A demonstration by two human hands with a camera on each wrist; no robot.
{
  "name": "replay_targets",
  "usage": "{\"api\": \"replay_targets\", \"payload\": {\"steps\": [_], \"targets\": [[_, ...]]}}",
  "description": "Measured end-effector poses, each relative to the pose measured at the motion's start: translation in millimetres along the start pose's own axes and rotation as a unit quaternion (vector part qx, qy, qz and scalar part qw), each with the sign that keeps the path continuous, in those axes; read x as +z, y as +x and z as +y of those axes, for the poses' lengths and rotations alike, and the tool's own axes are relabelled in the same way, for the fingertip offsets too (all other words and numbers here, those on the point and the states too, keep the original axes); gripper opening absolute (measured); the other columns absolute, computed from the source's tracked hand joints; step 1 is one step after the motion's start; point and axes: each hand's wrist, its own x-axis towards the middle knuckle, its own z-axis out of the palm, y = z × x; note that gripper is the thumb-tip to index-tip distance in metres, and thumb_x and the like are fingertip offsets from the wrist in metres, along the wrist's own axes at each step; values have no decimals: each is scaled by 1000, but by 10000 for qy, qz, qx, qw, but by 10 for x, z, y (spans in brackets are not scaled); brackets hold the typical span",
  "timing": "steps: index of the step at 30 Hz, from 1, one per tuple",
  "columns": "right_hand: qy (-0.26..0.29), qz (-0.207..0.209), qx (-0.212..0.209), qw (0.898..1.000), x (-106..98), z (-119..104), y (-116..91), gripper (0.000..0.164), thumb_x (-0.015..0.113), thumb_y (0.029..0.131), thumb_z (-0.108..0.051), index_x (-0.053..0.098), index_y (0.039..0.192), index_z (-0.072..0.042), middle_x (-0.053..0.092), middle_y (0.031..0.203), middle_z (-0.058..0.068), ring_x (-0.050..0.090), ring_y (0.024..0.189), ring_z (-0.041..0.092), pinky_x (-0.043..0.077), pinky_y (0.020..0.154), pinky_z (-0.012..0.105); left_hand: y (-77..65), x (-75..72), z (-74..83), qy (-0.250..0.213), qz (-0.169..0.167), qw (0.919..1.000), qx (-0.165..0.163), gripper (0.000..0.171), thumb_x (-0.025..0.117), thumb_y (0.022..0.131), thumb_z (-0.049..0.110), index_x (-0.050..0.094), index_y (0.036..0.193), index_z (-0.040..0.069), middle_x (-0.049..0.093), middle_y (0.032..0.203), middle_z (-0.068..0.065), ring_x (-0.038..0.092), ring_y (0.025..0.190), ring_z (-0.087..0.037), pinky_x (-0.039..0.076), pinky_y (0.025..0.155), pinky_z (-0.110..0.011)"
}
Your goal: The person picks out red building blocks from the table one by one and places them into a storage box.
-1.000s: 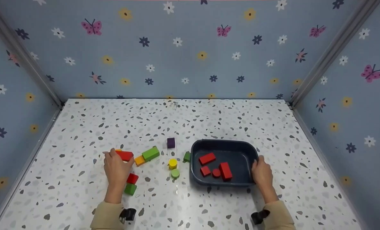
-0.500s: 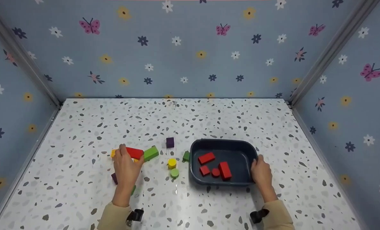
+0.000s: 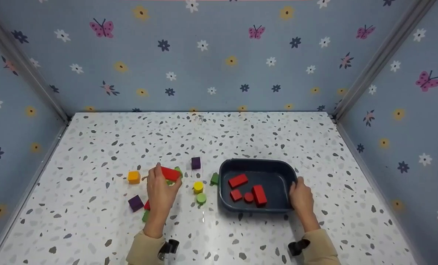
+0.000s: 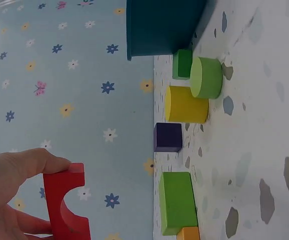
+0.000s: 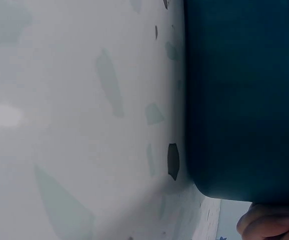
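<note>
My left hand pinches a red arch block between thumb and fingers. In the left wrist view the block's round cutout shows, and it is held up off the table. Below it in the head view is a light green block, partly hidden. My right hand grips the right rim of a dark blue plastic tub. Inside the tub lie several red pieces, among them a rectangular block, a small cube, a cylinder and another oblong block.
Left of the tub lie a dark green block, a yellow cylinder, a light green cylinder and a purple cube. Farther left are an orange cube and another purple cube. My left hand partly covers red and green blocks.
My left hand has carried the red arch block to the right, from beside the orange cube to over the light green block. My right hand and the tub have stayed in place.
</note>
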Motion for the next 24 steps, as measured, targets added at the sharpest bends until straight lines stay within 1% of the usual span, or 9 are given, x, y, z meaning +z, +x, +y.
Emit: {"api": "replay_targets", "payload": {"steps": [6, 8, 12, 14, 19, 21, 24], "targets": [[-74, 127, -152, 9998, 20, 12, 5, 14, 41, 92, -12, 43, 92, 2, 57, 72, 25, 57, 62, 38, 41, 48, 46, -32, 100, 117, -6, -221, 9998, -25, 74, 72, 74, 17, 33, 131, -10, 41, 120, -27, 41, 108, -37, 34, 95, -47], [-88, 104, -121, 9998, 15, 13, 8, 14, 41, 92, -12, 43, 92, 2, 57, 73, 25, 57, 64, 38, 41, 49, 47, -46, 130, 162, -51, -247, 9997, 19, 74, 72, 74, 16, 33, 131, -9, 42, 120, -27, 42, 108, -37, 35, 94, -46], [-80, 80, -68, 9999, 4, 13, 12, 15, 41, 92, -12, 44, 94, 2, 57, 76, 26, 57, 67, 40, 41, 51, 48, -82, 198, 247, -194, -196, 9994, 215, 73, 73, 73, 15, 35, 130, -9, 43, 117, -25, 43, 106, -35, 38, 92, -44], [-64, 76, -52, 9999, 7, 16, 13, 16, 41, 92, -13, 44, 95, 2, 57, 79, 27, 57, 70, 42, 42, 52, 49, -97, 227, 290, -228, -251, 9992, 218, 73, 73, 73, 15, 35, 131, -8, 43, 118, -24, 43, 107, -34, 39, 91, -43], [-14, 86, -29, 10000, 17, 14, 11, 17, 41, 92, -14, 45, 97, 2, 57, 82, 29, 57, 73, 44, 42, 54, 51, -125, 285, 384, -210, -427, 9988, 105, 73, 73, 73, 17, 35, 131, -5, 42, 121, -22, 42, 109, -32, 38, 93, -41], [-1, 104, -49, 9999, 17, 13, 10, 17, 41, 92, -13, 45, 97, 2, 58, 81, 29, 57, 72, 44, 42, 53, 51, -139, 313, 414, -271, -407, 9987, 159, 73, 74, 73, 16, 36, 131, -5, 42, 119, -21, 42, 109, -32, 38, 93, -41], [10, 173, -115, 9998, 14, 10, 6, 16, 42, 92, -13, 45, 96, 3, 57, 79, 29, 57, 71, 44, 41, 52, 51, -167, 357, 456, -437, -318, 9979, 358, 72, 75, 72, 15, 38, 129, -6, 44, 116, -21, 44, 106, -32, 39, 92, -41]]}}
